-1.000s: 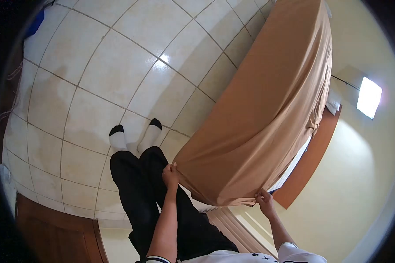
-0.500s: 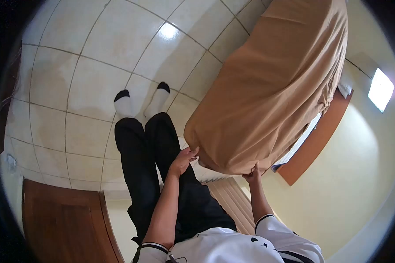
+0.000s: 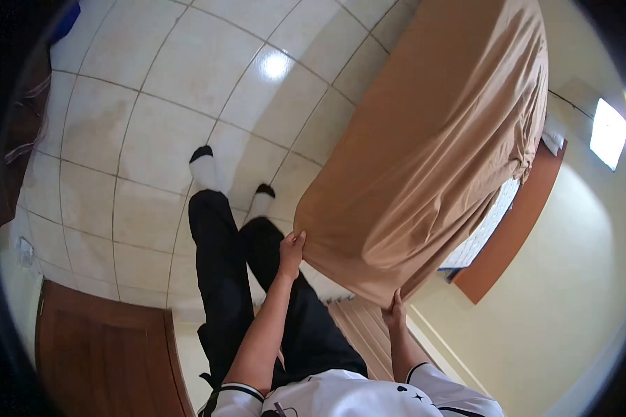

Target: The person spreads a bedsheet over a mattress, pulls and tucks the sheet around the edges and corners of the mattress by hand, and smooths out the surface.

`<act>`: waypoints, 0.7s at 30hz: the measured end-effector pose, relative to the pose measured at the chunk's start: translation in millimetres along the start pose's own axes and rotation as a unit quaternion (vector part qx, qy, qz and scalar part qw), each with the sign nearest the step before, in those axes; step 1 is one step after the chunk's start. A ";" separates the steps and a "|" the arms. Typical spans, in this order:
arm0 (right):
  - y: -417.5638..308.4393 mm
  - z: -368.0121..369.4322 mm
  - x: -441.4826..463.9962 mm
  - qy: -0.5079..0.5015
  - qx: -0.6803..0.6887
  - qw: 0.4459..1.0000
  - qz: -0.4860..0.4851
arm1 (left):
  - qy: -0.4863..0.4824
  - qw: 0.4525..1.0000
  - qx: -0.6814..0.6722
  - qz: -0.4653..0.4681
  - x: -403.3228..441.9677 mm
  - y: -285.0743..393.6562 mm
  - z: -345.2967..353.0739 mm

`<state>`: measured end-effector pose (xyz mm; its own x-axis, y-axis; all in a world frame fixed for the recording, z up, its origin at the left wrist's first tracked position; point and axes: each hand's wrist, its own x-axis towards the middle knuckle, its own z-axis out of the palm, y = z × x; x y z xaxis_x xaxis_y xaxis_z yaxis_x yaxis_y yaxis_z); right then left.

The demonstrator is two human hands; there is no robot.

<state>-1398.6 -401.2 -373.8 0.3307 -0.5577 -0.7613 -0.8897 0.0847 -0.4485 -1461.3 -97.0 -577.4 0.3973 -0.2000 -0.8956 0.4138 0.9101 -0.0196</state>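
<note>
- Brown sheet point(image 3: 396, 174): spread over the bed, near edge pulled toward us and held up between our two hands; patterned mattress point(image 3: 481, 226) shows bare beside it, near the wooden board point(image 3: 518, 222).
- Left hand point(image 3: 292, 258): fingers clamped on the sheet's edge, thumb on top.
- Right hand point(image 3: 394, 316): fingers pinched on the hem farther along; undersides hidden, so we can't tell how much cloth they gather.
- Handling, our guess: light, soft, limp, no stiffness; looks smooth, maybe a bit slippery. Not fragile, though hard tugging could strain a seam.
- Best hold: edge or corners, hands well apart as now, so the span between stays taut. Mid-cloth grabs would likely just bunch it.
- Folds gather on the side toward the wooden board; we'd expect drag there.
</note>
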 end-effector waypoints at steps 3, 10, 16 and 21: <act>-1.9 -8.9 3.5 -0.015 -0.074 0.997 -0.030 | 0.124 0.983 0.043 0.125 23.4 -24.1 3.1; -29.3 -69.3 14.4 -0.077 -0.172 0.979 0.075 | 0.005 0.997 0.020 -0.077 56.8 -37.6 -27.5; -31.1 -41.2 63.3 -0.019 -0.023 0.999 -0.022 | 0.088 0.980 0.146 0.105 82.1 24.0 -7.7; -39.8 -14.3 97.1 -0.062 0.147 0.987 -0.007 | 0.000 0.995 0.045 0.093 93.1 63.0 10.3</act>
<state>-1335.5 -470.5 -423.2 0.3945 -0.4567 -0.7974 -0.7612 0.3237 -0.5620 -1389.8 -62.0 -657.4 0.4744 -0.0317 -0.8797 0.4044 0.8955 0.1858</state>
